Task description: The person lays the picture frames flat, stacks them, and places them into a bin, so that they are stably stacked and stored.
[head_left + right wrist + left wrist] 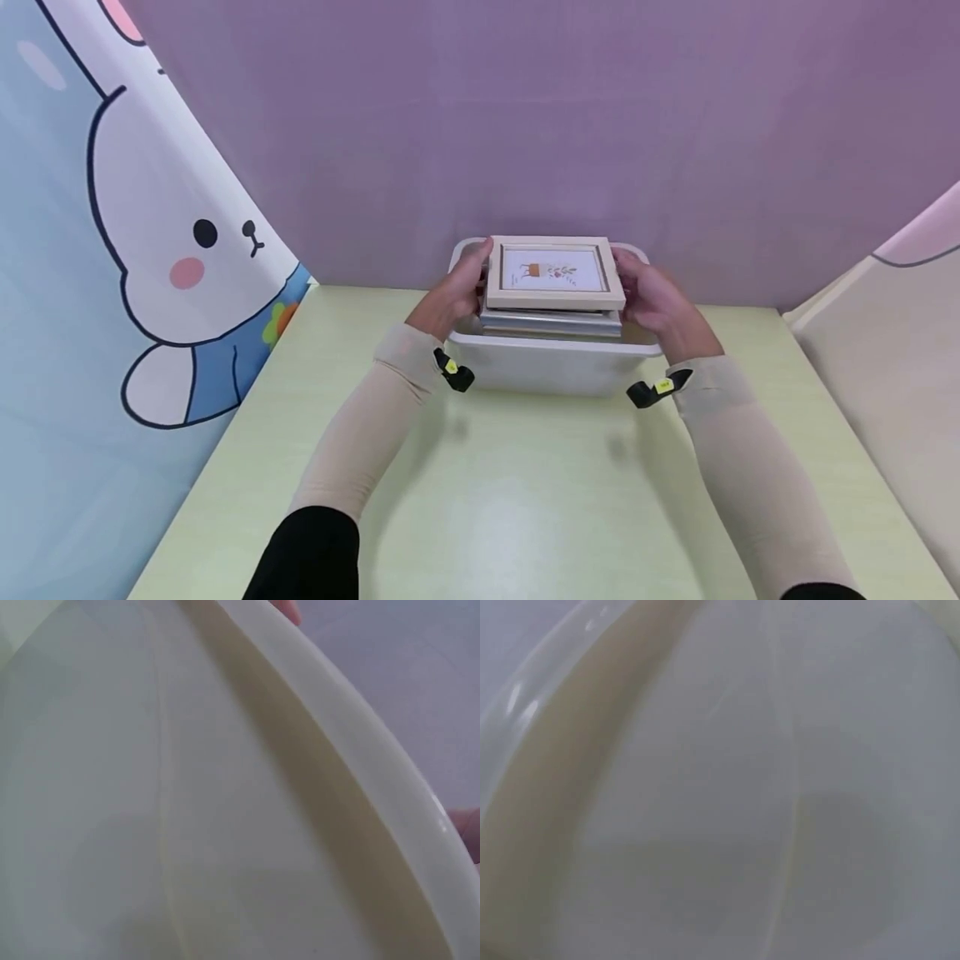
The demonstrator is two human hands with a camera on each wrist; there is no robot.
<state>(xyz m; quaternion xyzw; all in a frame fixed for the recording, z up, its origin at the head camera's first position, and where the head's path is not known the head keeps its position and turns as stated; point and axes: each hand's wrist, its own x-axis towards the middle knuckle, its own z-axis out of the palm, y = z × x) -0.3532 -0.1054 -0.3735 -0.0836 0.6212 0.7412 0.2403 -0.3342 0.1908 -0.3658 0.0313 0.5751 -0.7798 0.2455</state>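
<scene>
A stack of picture frames [555,298] is at the mouth of a white plastic bin [555,367]. On top lies a pale wooden frame [617,297] with a small plant drawing; silvery frame edges [551,323] show below it. My left hand [453,292] grips the stack's left side, its thumb by the top frame's far corner. At the opposite side my right hand [660,304] holds the stack. The bin hides some fingers. Both wrist views are mostly filled by the bin's outer wall [705,772]; past the rim [360,727], the right one shows fingertips [466,829].
The bin stands on a pale green table [525,483], near its back edge. A purple cloth [562,117] hangs behind. On the left is a rabbit-print curtain [172,250], and a light panel [892,333] borders the right.
</scene>
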